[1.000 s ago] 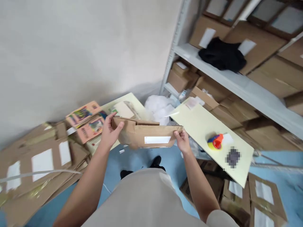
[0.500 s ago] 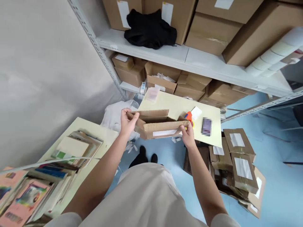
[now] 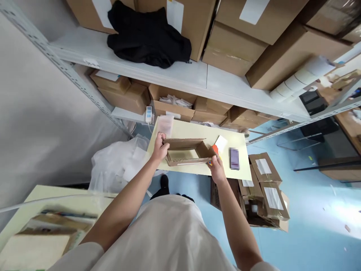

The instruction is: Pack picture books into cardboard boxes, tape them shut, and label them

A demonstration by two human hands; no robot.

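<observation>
Between my two hands is a small brown cardboard box (image 3: pixel 186 162), held above the pale table (image 3: pixel 194 131). Its top is open, and pale table colour shows through the inside, so the bottom looks open too. My left hand (image 3: pixel 160 147) grips the box's left end, fingers behind and thumb in front. At the right front corner, my right hand (image 3: pixel 217 168) pinches the cardboard. Just behind that hand is an orange tape dispenser (image 3: pixel 215 149), partly hidden by the box. A white card (image 3: pixel 220 143) and a phone with a blurred screen (image 3: pixel 234 158) lie to its right.
A shelf (image 3: pixel 194 77) with large cartons and black cloth (image 3: pixel 149 35) rises behind the table. Stacked labelled cartons (image 3: pixel 265 169) stand on the floor at right. White plastic bags (image 3: pixel 115 162) lie left, above a side table (image 3: pixel 42 194) with papers.
My view has turned to the right. The box has tipped so that its inside shows, where before its labelled front side faced me. Both hands have kept hold of it.
</observation>
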